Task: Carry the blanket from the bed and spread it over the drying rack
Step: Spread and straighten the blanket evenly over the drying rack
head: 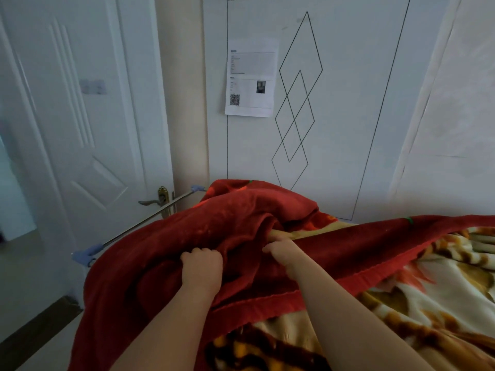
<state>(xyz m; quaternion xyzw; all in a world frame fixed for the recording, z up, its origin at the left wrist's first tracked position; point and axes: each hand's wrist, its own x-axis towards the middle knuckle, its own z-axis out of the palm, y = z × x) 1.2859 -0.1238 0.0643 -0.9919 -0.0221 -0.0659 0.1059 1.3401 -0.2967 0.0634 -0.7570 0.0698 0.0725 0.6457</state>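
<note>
The thick red plush blanket (241, 210) with a cream-and-orange flower print lies heaped over the metal drying rack (150, 218). The left hand (202, 266) and right hand (281, 253) sit side by side, fingers (198, 253) clenched on its red folds. A white printed sheet (251, 79) on the wall shows a QR code; its text is too small to read.

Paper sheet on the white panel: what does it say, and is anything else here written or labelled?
Paper sheet: printed lines, too small and blurred to read.
QR code on the sheet: a pattern only, no legible characters.
Blanket and door: no writing visible.
</note>
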